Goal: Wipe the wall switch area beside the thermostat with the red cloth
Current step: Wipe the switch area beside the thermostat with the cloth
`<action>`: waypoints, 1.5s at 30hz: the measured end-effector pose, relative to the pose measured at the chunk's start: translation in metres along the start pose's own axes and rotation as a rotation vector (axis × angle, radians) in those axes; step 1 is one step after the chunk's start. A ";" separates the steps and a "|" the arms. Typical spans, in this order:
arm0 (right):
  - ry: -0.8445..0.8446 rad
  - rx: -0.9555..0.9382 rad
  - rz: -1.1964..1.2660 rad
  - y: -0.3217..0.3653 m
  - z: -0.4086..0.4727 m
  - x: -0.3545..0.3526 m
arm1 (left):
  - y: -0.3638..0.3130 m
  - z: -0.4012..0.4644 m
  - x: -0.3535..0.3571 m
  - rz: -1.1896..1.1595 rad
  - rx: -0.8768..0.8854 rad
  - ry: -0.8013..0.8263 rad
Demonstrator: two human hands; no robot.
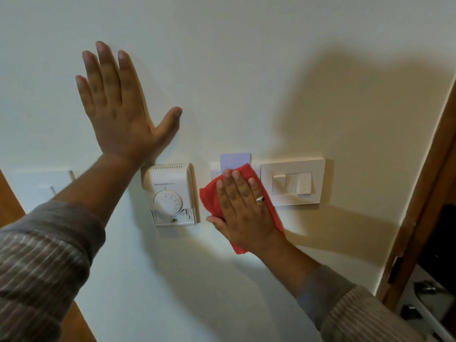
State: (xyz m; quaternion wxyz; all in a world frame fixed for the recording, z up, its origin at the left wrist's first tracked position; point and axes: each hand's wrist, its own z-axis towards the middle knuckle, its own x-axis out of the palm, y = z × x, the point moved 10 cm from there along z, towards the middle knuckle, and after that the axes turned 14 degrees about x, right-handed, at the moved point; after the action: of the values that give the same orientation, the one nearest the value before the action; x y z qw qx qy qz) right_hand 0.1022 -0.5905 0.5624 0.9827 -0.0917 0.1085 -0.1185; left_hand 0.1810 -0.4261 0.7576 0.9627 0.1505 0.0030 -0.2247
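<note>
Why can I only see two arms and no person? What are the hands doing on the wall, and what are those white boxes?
The camera sits on the person's head and looks forward, so you see only their arms, as if through their eyes. There is just this one picture.

The left hand is spread open with nothing in it, up by the wall above the thermostat, the white box with a round dial for setting how warm the room is.

The right hand, which wears a ring, lies flat on a red cloth and presses it against the wall. The cloth covers most of a pale plate that peeks out above it. I cannot tell what that plate is.

Right of the cloth is a white switch plate with two switches. At the far right edge is a wooden door frame.
</note>
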 end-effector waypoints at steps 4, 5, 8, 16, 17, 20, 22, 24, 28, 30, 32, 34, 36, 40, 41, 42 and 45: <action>0.002 -0.180 -0.061 -0.009 -0.018 -0.001 | 0.000 -0.001 0.001 -0.017 0.010 0.010; 0.006 -0.196 -0.074 -0.013 -0.020 -0.002 | 0.001 0.000 0.002 -0.016 0.009 0.011; 0.001 -0.109 -0.052 -0.017 -0.008 -0.006 | 0.001 -0.001 0.002 -0.006 0.006 -0.001; 0.004 -0.165 -0.055 0.009 -0.005 -0.004 | 0.001 -0.001 0.002 -0.002 0.001 -0.006; 0.013 -0.208 -0.066 0.007 -0.009 -0.004 | 0.001 -0.001 0.001 -0.010 0.002 0.001; 0.023 -0.137 -0.048 -0.005 -0.002 -0.006 | -0.001 -0.001 -0.002 -0.032 0.006 0.022; 0.004 -0.013 -0.019 -0.007 0.012 -0.008 | -0.002 0.000 -0.002 -0.041 0.006 0.042; -0.018 0.067 -0.015 -0.002 0.023 -0.010 | -0.004 0.001 -0.002 -0.041 0.008 0.052; 0.004 -0.057 -0.085 0.007 0.013 -0.007 | -0.004 -0.001 -0.002 -0.039 0.031 0.059; 0.007 -0.157 -0.105 0.003 0.001 -0.009 | -0.005 -0.001 -0.002 -0.043 0.042 0.069; -0.010 -0.172 -0.118 -0.006 -0.005 -0.012 | -0.009 -0.002 -0.002 -0.048 0.068 0.079; -0.018 -0.084 -0.097 -0.013 0.000 -0.013 | -0.011 -0.003 -0.002 -0.048 0.086 0.085; -0.003 0.023 -0.085 -0.012 0.009 -0.010 | -0.012 -0.003 -0.002 -0.044 0.088 0.082; 0.008 0.041 -0.092 0.002 0.014 -0.001 | -0.008 -0.002 0.000 -0.040 0.064 0.091; 0.003 -0.019 -0.099 0.006 0.009 -0.002 | -0.008 -0.003 0.000 -0.045 0.059 0.089; -0.005 -0.094 -0.113 0.009 0.005 -0.002 | -0.006 -0.002 0.000 -0.048 0.058 0.088; -0.013 -0.206 -0.103 0.005 -0.005 -0.012 | -0.006 -0.003 0.002 -0.061 0.059 0.093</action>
State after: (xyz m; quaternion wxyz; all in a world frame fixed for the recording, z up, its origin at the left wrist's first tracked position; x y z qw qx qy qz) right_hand 0.0907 -0.5835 0.5591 0.9614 -0.1985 0.1089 -0.1562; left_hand 0.1801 -0.4311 0.7526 0.9494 0.1891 0.0458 -0.2464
